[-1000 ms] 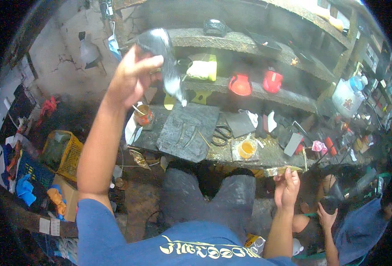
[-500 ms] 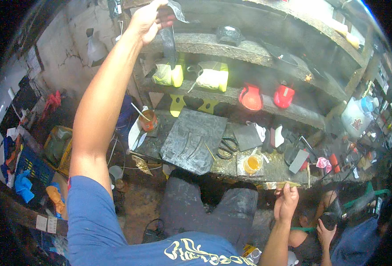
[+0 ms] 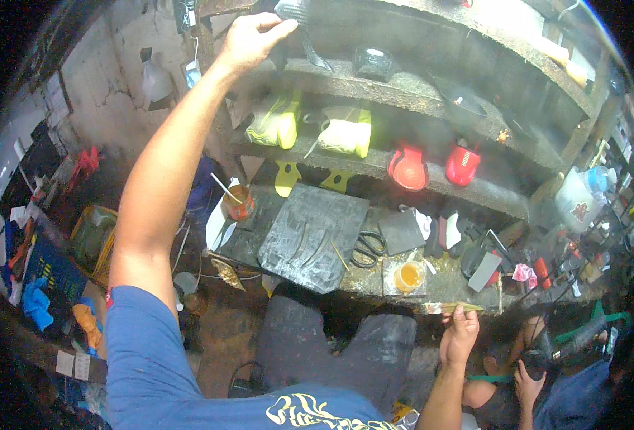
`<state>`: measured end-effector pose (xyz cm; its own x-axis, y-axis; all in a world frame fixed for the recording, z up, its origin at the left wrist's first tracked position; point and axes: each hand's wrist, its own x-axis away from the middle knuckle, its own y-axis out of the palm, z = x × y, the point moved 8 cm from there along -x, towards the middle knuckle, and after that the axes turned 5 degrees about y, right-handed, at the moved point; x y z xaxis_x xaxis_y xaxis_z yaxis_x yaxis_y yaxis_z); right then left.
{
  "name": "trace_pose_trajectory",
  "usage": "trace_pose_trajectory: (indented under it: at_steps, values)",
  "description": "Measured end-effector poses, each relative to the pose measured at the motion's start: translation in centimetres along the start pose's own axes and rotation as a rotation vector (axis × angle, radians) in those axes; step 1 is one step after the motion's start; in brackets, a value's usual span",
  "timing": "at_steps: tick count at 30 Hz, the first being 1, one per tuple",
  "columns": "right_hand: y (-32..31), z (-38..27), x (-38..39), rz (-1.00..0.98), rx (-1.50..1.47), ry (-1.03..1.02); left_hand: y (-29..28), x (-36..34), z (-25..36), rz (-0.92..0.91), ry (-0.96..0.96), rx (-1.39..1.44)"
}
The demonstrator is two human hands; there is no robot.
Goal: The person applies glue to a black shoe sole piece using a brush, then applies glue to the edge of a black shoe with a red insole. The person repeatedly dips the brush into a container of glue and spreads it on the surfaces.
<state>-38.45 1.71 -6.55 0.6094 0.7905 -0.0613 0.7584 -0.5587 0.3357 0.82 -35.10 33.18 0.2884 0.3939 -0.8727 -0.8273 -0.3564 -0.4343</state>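
Observation:
My raised left hand point(image 3: 256, 43) is closed on a dark grey, ribbed piece point(image 3: 293, 11) at the top of the view, with a dark strip hanging below it in front of the upper shelf point(image 3: 424, 99). What exactly the piece is, I cannot make out. Low at the bench's front edge, my right hand point(image 3: 459, 330) holds a flat brush point(image 3: 446, 308) between thumb and fingers, right of a cup of amber liquid point(image 3: 408, 276). A dark slab point(image 3: 313, 236) with thin strips on it lies on the bench, beside black scissors point(image 3: 368, 247).
Yellow-green shoes point(image 3: 342, 131) and red shoe parts point(image 3: 408, 168) stand on the middle shelf. Crates point(image 3: 91, 244) and rags sit at left. A jug point(image 3: 575, 197) and clutter fill the right. A co-worker's hand point(image 3: 528, 387) grips a black object at lower right.
My left hand has risen from mid-height to the upper shelves with the dark piece, whose lower part swung right. My right hand, with the brush, has changed little.

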Motion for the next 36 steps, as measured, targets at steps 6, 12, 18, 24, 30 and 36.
trace_pose_trajectory:
  at_steps: [6, 12, 18, 24, 30, 36]
  values:
    - [-0.3, 0.1, -0.1, 0.038, 0.043, -0.007, 0.4, 1.6, 0.7, 0.304, 0.261, 0.059]
    - [0.0, 0.0, -0.3, 0.054, 0.029, -0.027, 1.5, 2.6, -2.2, 0.382, 0.163, 0.043]
    - [1.1, -0.1, 0.0, 0.052, 0.053, -0.031, 3.8, 7.8, -4.5, 0.447, -0.041, 0.112]
    - [1.6, -0.5, 0.4, 0.062, 0.062, -0.027, 4.2, 9.4, -4.1, 0.319, -0.321, 0.006]
    - [2.6, -0.9, 0.6, 0.032, 0.048, -0.024, 4.6, 9.7, -4.3, 0.201, -0.443, 0.024]
    - [2.5, -1.7, 1.0, 0.038, 0.066, -0.042, 7.1, 10.1, -7.2, 0.098, -0.532, 0.283]
